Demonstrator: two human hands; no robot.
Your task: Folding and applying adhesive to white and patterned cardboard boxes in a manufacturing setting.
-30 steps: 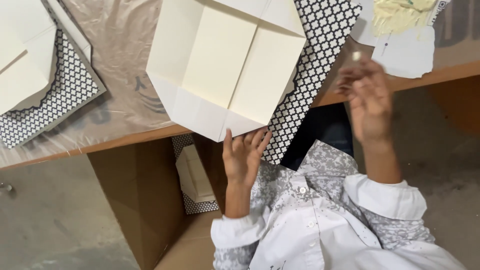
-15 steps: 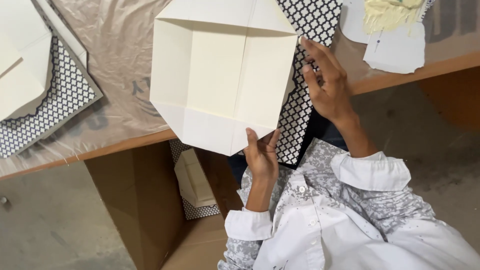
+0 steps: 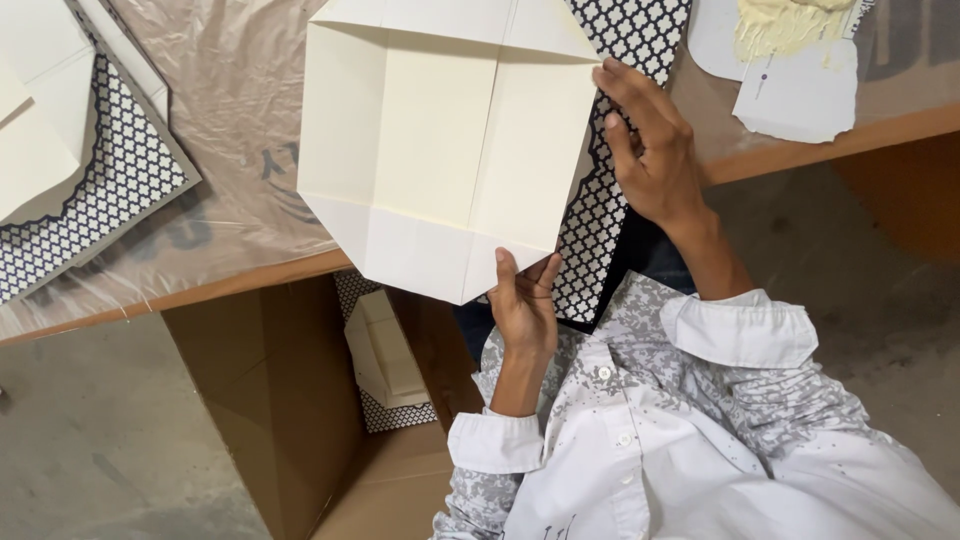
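Observation:
A large cream folded sheet [image 3: 440,150] with creased flaps lies on the table and overhangs its front edge. Under it sits a black-and-white patterned sheet [image 3: 590,230] that shows along its right side. My left hand [image 3: 524,300] pinches the cream sheet's lower edge, thumb on top. My right hand [image 3: 655,140] lies flat on the patterned sheet, and its fingertips touch the cream sheet's right edge and upper right corner.
Clear plastic film [image 3: 240,150] covers the wooden table [image 3: 250,275]. More cream and patterned sheets [image 3: 80,170] are stacked at the left. A white card with yellowish paste [image 3: 795,60] lies at the top right. An open cardboard box [image 3: 300,400] below holds a folded piece [image 3: 385,350].
My right hand came down from the air at the right onto the cream sheet's right edge. My left hand moved slightly right along the lower edge, still gripping it.

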